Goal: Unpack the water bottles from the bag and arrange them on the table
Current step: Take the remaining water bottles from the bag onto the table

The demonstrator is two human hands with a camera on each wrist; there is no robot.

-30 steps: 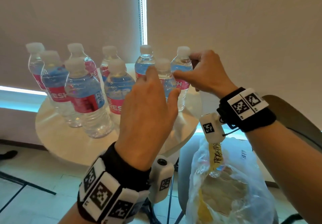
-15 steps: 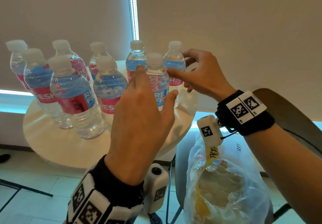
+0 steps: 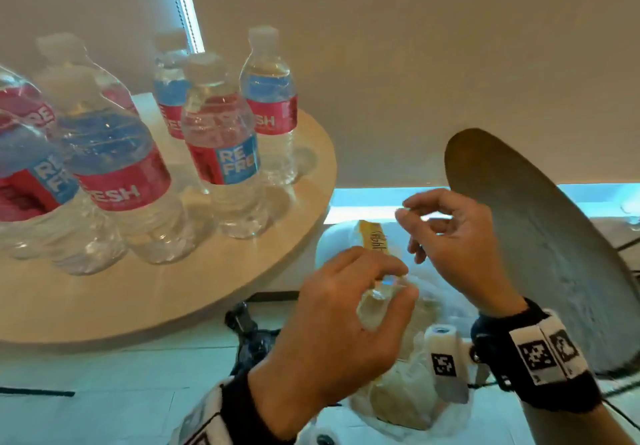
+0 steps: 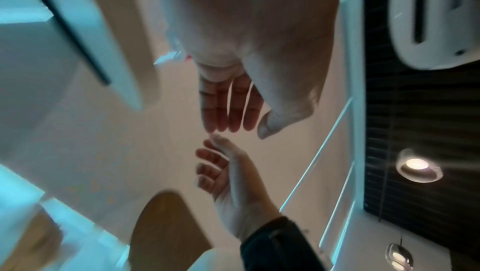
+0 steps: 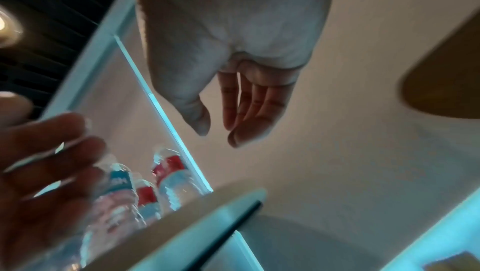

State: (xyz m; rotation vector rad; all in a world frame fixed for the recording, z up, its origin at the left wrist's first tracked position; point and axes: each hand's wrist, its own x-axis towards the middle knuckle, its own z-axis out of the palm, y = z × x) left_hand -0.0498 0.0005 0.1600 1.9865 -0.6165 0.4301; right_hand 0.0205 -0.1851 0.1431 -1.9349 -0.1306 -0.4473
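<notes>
Several clear water bottles with red and blue labels stand upright on the round pale table [image 3: 242,271]; the two nearest the right rim are a front bottle [image 3: 221,147] and a rear bottle [image 3: 270,105]. They also show in the right wrist view, bottles [image 5: 116,185]. A white plastic bag [image 3: 398,406] with a yellow tag [image 3: 374,237] sits low, right of the table. My left hand [image 3: 398,282] hovers over the bag's mouth, fingers loosely curved and empty. My right hand [image 3: 412,223] hangs just beyond it, also empty. Both wrist views show bare palms. The bag's contents are hidden.
A brown rounded chair back [image 3: 519,237] rises right of the bag, close to my right forearm. The table's rim overhangs the tiled floor [image 3: 121,392] at left. A blind-covered wall stands behind. A dark object [image 3: 249,334] lies on the floor under the table.
Both hands have let go of the bottles on the table and dropped down to the right, over the bag. The head view has swung right and down with them.
</notes>
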